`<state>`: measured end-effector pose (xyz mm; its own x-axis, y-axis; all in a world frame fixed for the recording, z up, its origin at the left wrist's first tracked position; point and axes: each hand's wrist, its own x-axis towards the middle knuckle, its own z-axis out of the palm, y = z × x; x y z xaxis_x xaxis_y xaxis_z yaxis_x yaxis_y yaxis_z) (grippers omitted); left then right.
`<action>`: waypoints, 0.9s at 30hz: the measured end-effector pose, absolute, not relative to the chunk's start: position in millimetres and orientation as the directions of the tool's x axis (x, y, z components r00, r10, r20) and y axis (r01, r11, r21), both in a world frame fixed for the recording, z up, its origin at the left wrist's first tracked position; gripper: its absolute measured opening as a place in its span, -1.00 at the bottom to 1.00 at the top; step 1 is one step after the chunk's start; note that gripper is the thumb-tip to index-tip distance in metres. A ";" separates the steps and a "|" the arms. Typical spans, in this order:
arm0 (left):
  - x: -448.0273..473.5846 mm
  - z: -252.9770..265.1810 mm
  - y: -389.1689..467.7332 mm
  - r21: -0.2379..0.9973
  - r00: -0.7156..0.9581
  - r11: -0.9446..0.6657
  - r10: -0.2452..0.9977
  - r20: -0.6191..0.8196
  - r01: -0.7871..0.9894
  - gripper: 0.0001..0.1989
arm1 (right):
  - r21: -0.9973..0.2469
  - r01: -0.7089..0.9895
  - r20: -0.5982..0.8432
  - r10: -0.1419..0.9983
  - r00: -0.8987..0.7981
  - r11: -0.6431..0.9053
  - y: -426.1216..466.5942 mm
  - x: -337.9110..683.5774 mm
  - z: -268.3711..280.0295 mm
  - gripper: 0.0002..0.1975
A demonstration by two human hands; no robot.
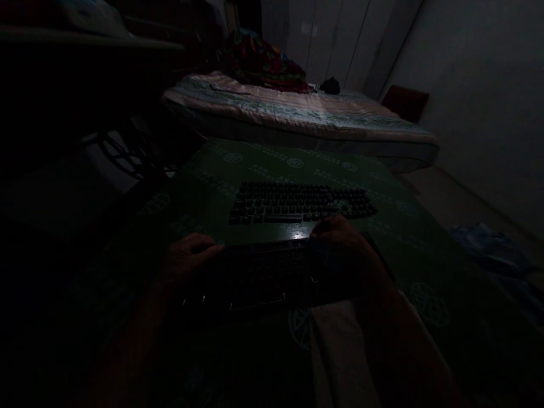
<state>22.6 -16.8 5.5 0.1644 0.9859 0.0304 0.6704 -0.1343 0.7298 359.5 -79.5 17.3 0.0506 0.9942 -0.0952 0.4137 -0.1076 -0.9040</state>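
Note:
A dark keyboard base (259,272) lies in front of me, its keys apparently off, though the gloom hides detail. My left hand (191,252) grips its left end, thumb along the upper edge. Over the right part of the base, my right hand (338,235) is closed, fingertips pinched together at the top edge. What those fingers hold, if anything, is too dark to make out. Just beyond the base, loose black keycaps (283,218) are laid out in keyboard order. A pale cloth (344,345) lies below my right forearm.
Everything rests on a green table (263,164) printed with round logos. Behind it stands a bed (306,113) with a crumpled red blanket (267,62). At the left is a dark stand with a wheel (123,150). Blue fabric (488,243) lies low at the right.

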 end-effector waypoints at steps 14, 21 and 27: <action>20.2 3.2 -17.1 0.716 0.152 -0.139 0.987 0.046 0.684 -0.60 | -0.878 0.454 -0.132 0.988 0.076 -0.153 -85.0 363.4 25.7 -0.83; 21.2 3.1 -16.0 0.722 0.156 -0.135 0.987 0.039 0.679 -0.62 | -0.878 0.443 -0.165 0.984 0.074 -0.180 -86.1 362.1 31.3 -0.90; 22.0 3.8 -17.1 0.714 0.172 -0.160 0.983 0.057 0.682 -0.62 | -0.876 0.443 -0.145 0.980 0.139 -0.192 -87.1 360.1 33.8 -0.86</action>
